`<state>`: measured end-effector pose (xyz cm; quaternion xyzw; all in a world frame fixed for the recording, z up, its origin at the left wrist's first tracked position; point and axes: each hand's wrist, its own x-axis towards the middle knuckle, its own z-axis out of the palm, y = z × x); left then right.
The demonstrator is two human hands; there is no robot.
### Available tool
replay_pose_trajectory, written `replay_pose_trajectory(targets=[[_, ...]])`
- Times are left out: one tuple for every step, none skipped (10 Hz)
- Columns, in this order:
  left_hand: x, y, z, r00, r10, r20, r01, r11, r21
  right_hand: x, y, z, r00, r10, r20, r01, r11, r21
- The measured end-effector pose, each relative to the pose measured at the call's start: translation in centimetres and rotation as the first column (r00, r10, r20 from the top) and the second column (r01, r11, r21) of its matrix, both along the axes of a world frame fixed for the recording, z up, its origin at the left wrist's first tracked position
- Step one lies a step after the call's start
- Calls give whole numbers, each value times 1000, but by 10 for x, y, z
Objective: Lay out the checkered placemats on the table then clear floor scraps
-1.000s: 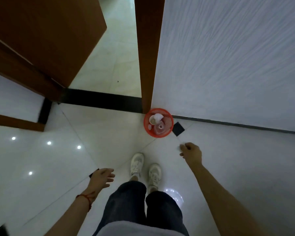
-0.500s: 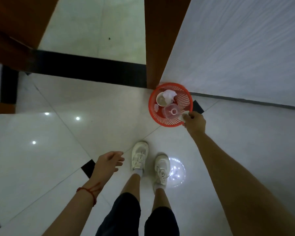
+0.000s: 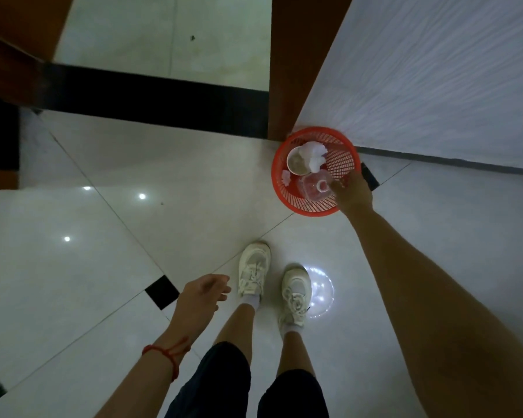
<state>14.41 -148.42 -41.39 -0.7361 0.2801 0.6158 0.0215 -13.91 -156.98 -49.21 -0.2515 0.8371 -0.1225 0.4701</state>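
A red mesh waste basket (image 3: 344,158) stands on the white tiled floor against the door frame and wall. Inside lie a paper cup (image 3: 296,161), crumpled white tissue (image 3: 314,152) and a clear plastic bottle (image 3: 314,187). My right hand (image 3: 353,193) reaches down over the basket's near right rim, its back toward me. Its fingertips are blurred, so I cannot see whether they hold a scrap. My left hand (image 3: 201,297) hangs beside my left leg with loosely curled fingers and holds nothing. No placemats or table are in view.
A brown wooden door frame (image 3: 287,70) and a white textured wall (image 3: 435,70) rise behind the basket. A black threshold strip (image 3: 151,101) crosses the doorway. My white sneakers (image 3: 254,270) stand just short of the basket. A brown door (image 3: 15,40) is at upper left.
I have stepped closer and bent toward the basket. My right hand, which pinched a small white scrap half a second ago, has moved over the basket's rim. My left hand hangs as before.
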Motion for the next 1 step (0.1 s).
replay_pose_trajectory(targets=[[-2,-5,6,1000,4,12,-3,999,-41,-6,33,10,997,70,-28,-70,997,-17]])
